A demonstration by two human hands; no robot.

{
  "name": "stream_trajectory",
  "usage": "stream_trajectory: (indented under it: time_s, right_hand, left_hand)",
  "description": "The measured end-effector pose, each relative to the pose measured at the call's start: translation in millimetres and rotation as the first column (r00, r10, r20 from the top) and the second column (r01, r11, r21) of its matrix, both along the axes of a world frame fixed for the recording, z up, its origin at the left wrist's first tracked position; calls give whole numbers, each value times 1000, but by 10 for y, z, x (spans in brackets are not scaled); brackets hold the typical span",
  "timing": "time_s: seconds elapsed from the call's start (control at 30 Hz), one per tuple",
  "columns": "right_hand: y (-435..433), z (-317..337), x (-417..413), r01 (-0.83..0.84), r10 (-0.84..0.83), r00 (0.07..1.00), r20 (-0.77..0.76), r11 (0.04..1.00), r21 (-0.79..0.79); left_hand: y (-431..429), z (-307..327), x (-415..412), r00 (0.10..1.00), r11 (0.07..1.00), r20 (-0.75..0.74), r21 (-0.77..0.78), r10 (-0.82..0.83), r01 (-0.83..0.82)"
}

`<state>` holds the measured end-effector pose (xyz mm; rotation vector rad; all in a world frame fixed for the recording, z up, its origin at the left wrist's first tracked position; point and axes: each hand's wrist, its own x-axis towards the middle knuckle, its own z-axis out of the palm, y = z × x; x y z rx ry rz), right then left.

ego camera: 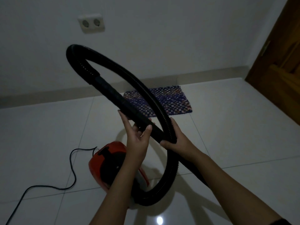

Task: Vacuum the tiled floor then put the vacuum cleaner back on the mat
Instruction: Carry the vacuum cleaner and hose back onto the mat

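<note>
Both my forearms reach in from below. At left, the power cord [48, 186] snakes over open tiled floor [227, 135] to the red vacuum cleaner [99, 159], which is partly hidden behind my left arm. My left hand [138, 137] loosely wraps the rigid wand [113, 93]. My right hand [177, 138] clenches the hose [73, 62] where its loop crosses the wand. The mat [177, 101] lies beyond my hands, well apart from the cleaner. I see the door [279, 65] cut off at right.

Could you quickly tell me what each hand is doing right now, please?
Left hand: grips the smooth black rigid vacuum tube.
Right hand: grips the ribbed black flexible hose where it crosses the tube's end.
</note>
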<state>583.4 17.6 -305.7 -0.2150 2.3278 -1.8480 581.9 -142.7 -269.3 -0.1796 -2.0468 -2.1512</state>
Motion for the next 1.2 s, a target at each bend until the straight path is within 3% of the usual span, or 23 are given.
stream_trajectory:
  time_s: [0.23, 0.37, 0.47, 0.57, 0.63, 0.7, 0.83, 0.93, 1.03, 1.2]
  right_hand:
    - [-40, 72, 125, 2, 5, 998, -62, 993, 116]
    - [-21, 20, 69, -6, 15, 997, -78, 992, 125]
    - [41, -60, -19, 0, 10, 998, -64, 990, 144]
    - [92, -148, -146, -8, 16, 999, -52, 989, 146]
    - [93, -210, -255, -17, 25, 998, -53, 989, 145]
    - [69, -246, -401, -42, 48, 998, -43, 989, 145]
    - [15, -225, -680, -75, 75, 997, 7, 986, 147]
    - [12, -105, -913, -58, 61, 998, -11, 985, 163]
    - [28, 91, -1176, -23, 26, 1000, -17, 984, 174]
    - [-20, 400, -1526, 27, -14, 998, -61, 974, 224]
  left_hand:
    - [-139, 55, 107, 997, 998, 44, 14, -69, 68]
    - [-363, -9, 79, 998, 999, 59, 13, 31, -31]
    - [-719, -230, 55, 955, 945, 57, -174, 292, -278]
    - [-1145, -672, -29, 804, 777, 171, -432, 569, -458]
    - [-1283, -946, -97, 707, 748, 356, -551, 612, -370]
    - [-1271, -1126, -156, 677, 768, 457, -584, 577, -261]
    - [-1064, -1160, -282, 644, 828, 539, -467, 544, -309]
    - [-954, -1096, -475, 573, 886, 727, -108, 380, -451]
    - [-936, -1028, -692, 506, 793, 807, 79, 306, -605]
    - [-905, -881, -935, 450, 647, 843, 169, 296, -743]
